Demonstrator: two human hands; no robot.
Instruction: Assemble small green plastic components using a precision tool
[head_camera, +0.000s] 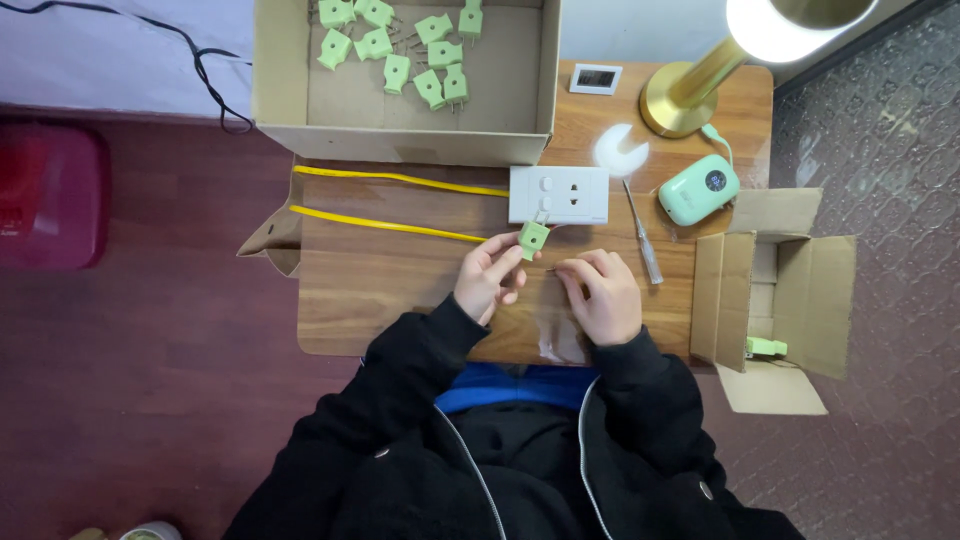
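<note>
head view: green plug (533, 239) in left grip (489, 275)

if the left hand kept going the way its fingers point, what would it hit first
Probably the white socket panel: the left hand points up and right, holding a green plug just short of it. Height above the table is unclear.
</note>
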